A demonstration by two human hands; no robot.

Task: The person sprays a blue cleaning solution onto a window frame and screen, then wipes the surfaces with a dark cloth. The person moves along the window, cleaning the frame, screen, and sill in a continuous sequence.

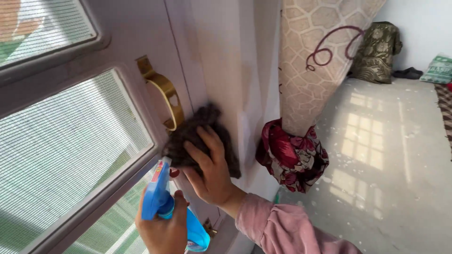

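Dark brown knitted cloth (203, 136) is pressed flat against the white door frame (221, 70), just beside the brass door handle (165, 91), by the right hand (209, 167), fingers spread wide. Blue plastic spray bottle (162, 202) is gripped upright in the left hand (162, 228), fingers wrapped round.

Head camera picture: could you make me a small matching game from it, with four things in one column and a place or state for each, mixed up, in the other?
Things:
1. dark cloth
2. blue spray bottle
3. brass handle
4. patterned curtain

Places or states:
A. fixed to the door, just above the cloth
B. pressed flat on the door frame under the right hand
C. knotted at its lower end, hanging beside the frame
D. gripped in the left hand, nozzle towards the door

Pairs: 1-B, 2-D, 3-A, 4-C
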